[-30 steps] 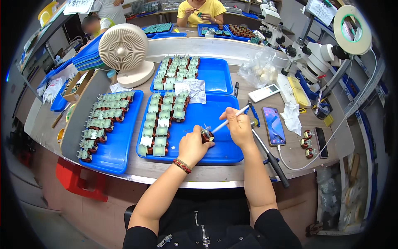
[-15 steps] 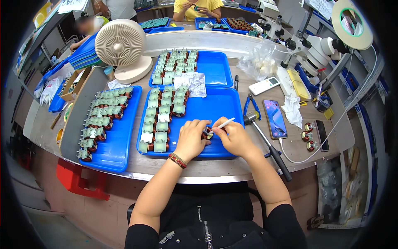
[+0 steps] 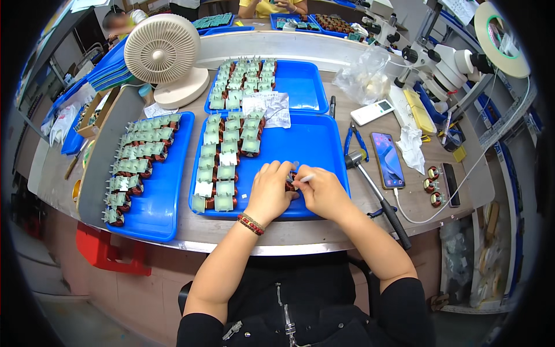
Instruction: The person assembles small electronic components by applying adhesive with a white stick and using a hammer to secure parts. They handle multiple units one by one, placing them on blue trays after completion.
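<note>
Over the front part of the middle blue tray, my left hand is closed round a small copper-wound coil, mostly covered by my fingers. Pinched in my right hand is a white pen-shaped stick, its tip down at the coil. Whether the tip touches the coil I cannot tell. To the left in the same tray stand rows of copper coils with pale green square plates. A printed paper slip lies across the tray's far edge.
More coils fill parts of the left blue tray and the far blue tray. Right of my hands lie a hammer, pliers, a phone with a cable, and three loose coils. A fan stands far left.
The view has shifted slightly. My right hand has tilted the white stick, so less of it shows beyond the fingers. My left hand still holds the coil.
</note>
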The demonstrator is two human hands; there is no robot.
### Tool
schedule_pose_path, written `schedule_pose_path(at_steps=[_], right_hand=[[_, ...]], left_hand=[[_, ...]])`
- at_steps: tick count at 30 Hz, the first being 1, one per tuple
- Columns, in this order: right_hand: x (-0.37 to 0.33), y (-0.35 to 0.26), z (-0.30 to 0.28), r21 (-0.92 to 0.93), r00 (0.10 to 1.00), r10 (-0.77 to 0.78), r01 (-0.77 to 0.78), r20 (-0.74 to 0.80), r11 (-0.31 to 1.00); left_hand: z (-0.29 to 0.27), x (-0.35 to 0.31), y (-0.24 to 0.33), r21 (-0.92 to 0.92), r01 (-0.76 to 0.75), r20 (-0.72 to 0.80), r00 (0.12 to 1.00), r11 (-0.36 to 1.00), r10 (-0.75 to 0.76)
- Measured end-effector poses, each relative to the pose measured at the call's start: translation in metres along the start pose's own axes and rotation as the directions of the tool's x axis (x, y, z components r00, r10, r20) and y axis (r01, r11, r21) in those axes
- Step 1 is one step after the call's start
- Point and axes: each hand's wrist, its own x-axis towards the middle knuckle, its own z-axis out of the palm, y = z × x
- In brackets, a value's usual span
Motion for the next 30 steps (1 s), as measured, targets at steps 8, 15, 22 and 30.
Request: schedule_pose_path(at_steps=[8,15,22,30], right_hand=[[0.000,0.004,0.004,0.004,0.998,0.061,-0.061,-0.029,0.998],[0.009,-0.009,-0.008,0.002,0.946,0.257,-0.262,0.198,0.965],[-0.036,0.011,-0.065,-0.267,0.950,0.208,-0.268,-0.234,0.926],[-0.069,0.068,-0.072,-0.561,0.863,0.487,-0.472,-0.136,0.680]], left_hand=[[-0.036,0.000,0.016,-0.346,-0.138,-0.123,0.987,0.928,0.101],[-0.034,0.015,0.036,-0.207,-0.350,-0.331,0.904,0.914,0.271],[-0.023,0.000,0.033,-0.305,-0.307,-0.381,0.907,0.902,0.180],[-0.020,0.010,0.025,-0.400,-0.238,-0.256,0.956,0.885,0.141]])
